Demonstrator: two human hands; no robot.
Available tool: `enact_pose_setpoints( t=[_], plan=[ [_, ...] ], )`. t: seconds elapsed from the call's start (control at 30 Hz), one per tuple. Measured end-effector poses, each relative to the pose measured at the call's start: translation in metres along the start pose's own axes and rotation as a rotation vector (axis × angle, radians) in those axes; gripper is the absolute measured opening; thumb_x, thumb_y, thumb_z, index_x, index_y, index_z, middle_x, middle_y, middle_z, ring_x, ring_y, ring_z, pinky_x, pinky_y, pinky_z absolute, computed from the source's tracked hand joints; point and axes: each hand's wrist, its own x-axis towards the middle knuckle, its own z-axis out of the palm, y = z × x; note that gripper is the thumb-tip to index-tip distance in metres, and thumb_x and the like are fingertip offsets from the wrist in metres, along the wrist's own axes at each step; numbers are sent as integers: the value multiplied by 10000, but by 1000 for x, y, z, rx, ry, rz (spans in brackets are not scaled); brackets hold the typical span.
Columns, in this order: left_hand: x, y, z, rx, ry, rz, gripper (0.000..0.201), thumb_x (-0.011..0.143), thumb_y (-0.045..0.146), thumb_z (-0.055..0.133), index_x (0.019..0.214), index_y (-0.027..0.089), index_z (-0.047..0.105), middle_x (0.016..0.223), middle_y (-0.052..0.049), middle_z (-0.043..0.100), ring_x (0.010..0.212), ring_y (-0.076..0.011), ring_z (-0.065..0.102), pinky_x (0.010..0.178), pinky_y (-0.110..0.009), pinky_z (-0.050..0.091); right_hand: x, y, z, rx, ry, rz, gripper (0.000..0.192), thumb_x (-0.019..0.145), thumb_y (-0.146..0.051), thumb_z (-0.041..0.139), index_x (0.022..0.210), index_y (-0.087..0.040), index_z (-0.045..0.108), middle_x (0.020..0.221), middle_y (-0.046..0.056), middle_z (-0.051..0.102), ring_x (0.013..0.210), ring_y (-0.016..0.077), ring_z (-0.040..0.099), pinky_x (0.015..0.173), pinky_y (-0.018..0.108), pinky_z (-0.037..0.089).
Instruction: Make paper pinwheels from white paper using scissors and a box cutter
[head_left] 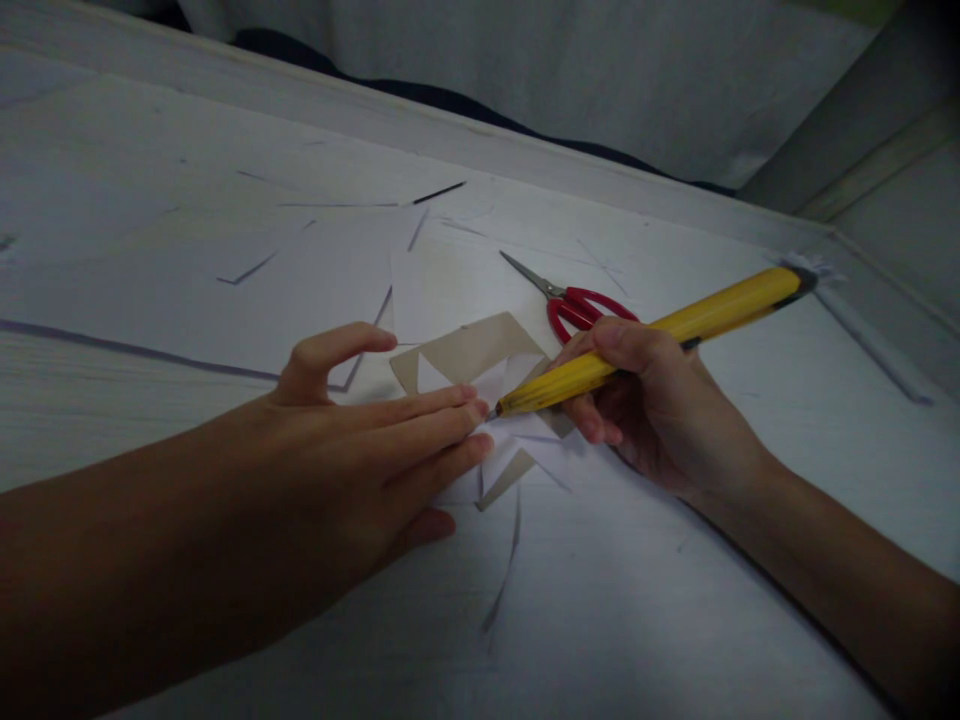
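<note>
My left hand (375,440) lies flat with fingers stretched out, pressing down on a brown and white folded paper piece (472,350) on the white surface. My right hand (645,400) grips a thick yellow pencil (675,330), whose dark tip touches the paper right at my left fingertips. The pencil's far end points up to the right. Part of the paper is hidden under both hands.
Red-handled scissors (570,300) lie shut just behind my right hand. Several white paper sheets (322,270) with cut slits cover the white table (675,600). A raised wooden edge (450,130) runs along the back, with cloth beyond it.
</note>
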Motion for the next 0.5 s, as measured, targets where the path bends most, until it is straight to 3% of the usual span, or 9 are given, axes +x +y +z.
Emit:
enact_pose_setpoints(
  t=[0.2,0.5],
  plan=[
    [-3,2,2,47,4,28,241,814,297,367,953,198,536,1023,20,587,871,-127,550,1022,-381,93,1,-1,1,5,15,12,245,680,-266,506,486,-160,402,345,11,486,276,53,371,258,125,254],
    [-5,0,1,71,-6,41,250,799,272,371,984,212,528,1063,8,572,898,-143,548,1034,-391,92,0,0,-2,50,-5,-16,204,692,-279,514,554,-141,456,369,10,491,303,54,401,274,121,281]
  ],
)
